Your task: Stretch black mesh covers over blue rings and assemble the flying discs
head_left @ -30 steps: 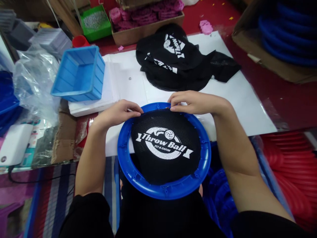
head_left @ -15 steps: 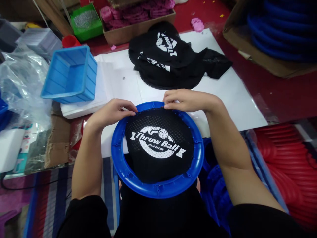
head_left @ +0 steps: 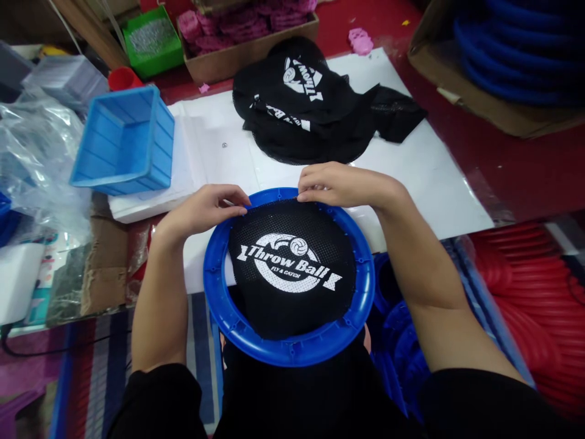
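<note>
A blue plastic ring (head_left: 292, 353) rests tilted against my lap and the table's near edge. Inside it lies a round black mesh (head_left: 292, 311) printed "Throw Ball". At the ring's upper left, my left hand (head_left: 212, 207) pinches the mesh's edge between thumb and fingers. My right hand (head_left: 326, 183) is closed on the same edge near the top middle, its fingertips against the rim. Beyond the ring, more printed black mesh pieces (head_left: 338, 110) lie in a loose heap on a white sheet (head_left: 402, 201).
To the left stands a blue plastic bin (head_left: 123, 134). Behind are a green box (head_left: 153, 46) of small metal parts and a carton (head_left: 251, 52) of pink pieces. A carton of blue rings (head_left: 516, 61) sits far right, with red rings (head_left: 525, 305) below it.
The view has shifted slightly. Both hands stay on the mesh edge, with the right fingertips moved a little; the ring and mesh hold their place.
</note>
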